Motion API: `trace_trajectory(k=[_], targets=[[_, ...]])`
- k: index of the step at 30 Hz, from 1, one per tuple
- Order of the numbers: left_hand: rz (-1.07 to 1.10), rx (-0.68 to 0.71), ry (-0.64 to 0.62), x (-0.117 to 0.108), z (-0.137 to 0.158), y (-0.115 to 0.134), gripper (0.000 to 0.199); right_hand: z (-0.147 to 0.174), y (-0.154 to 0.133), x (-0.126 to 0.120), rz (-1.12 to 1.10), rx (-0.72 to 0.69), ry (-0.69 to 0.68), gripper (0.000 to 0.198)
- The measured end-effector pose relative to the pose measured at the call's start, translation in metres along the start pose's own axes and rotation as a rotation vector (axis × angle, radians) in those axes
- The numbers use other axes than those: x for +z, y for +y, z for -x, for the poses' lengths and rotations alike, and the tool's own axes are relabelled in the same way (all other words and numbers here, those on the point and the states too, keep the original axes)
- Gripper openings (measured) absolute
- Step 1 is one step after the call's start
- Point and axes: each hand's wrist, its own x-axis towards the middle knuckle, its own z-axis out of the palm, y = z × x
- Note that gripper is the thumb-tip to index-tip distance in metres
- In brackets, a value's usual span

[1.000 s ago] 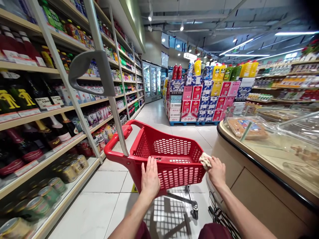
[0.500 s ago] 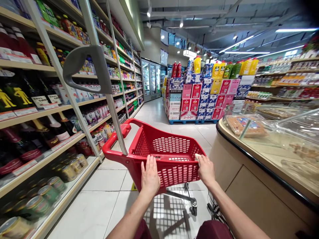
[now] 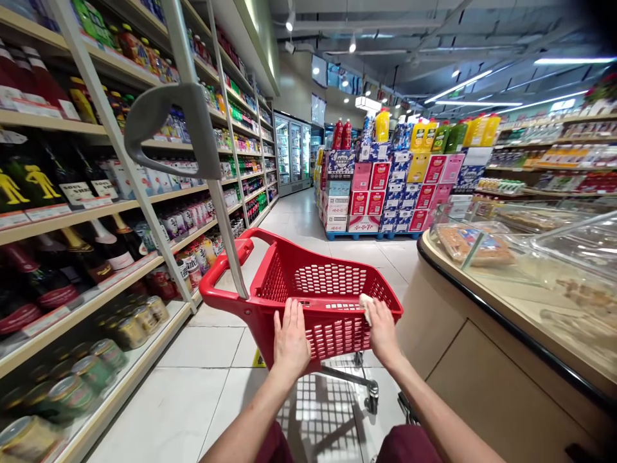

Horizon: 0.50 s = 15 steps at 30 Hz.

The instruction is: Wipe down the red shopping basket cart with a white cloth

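Observation:
A red plastic shopping cart (image 3: 264,308) with a perforated basket stands directly before me, side on. My left hand (image 3: 292,335) rests against its near side, fingers stretched out with the tips over the rim. Further right along the same rim, my right hand (image 3: 384,331) is closed on a small white cloth (image 3: 367,305), pressing it to the cart's edge. Much of the cloth is covered by the fingers. A metal pole with a grey loop handle (image 3: 205,138) rises from the cart's handle end.
Shelves of bottles and cans (image 3: 113,254) line the left side. A glass-topped counter (image 3: 463,347) with packaged food stands close on my right. Stacked drink cartons (image 3: 369,199) sit on blue pallets ahead, with glass-door coolers (image 3: 292,151) behind. Tiled floor (image 3: 193,399) lies below.
My right hand has slid left along the near rim with the cloth, away from the cart's right corner. My left hand stays in nearly the same place.

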Motion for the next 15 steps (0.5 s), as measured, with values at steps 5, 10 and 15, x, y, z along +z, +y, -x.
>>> trace_trajectory(k=[5,10,15], targets=[[0.011,0.03,-0.021,-0.001,0.0,-0.003,0.068,-0.003,0.007,-0.005,0.008,0.027,-0.053,0.05],[0.023,0.01,-0.045,-0.004,-0.001,0.0,0.069,0.001,-0.025,0.001,-0.043,-0.035,0.006,0.058],[0.005,0.026,-0.112,-0.009,-0.002,-0.002,0.069,0.005,-0.031,0.002,-0.121,-0.166,0.01,0.056]])
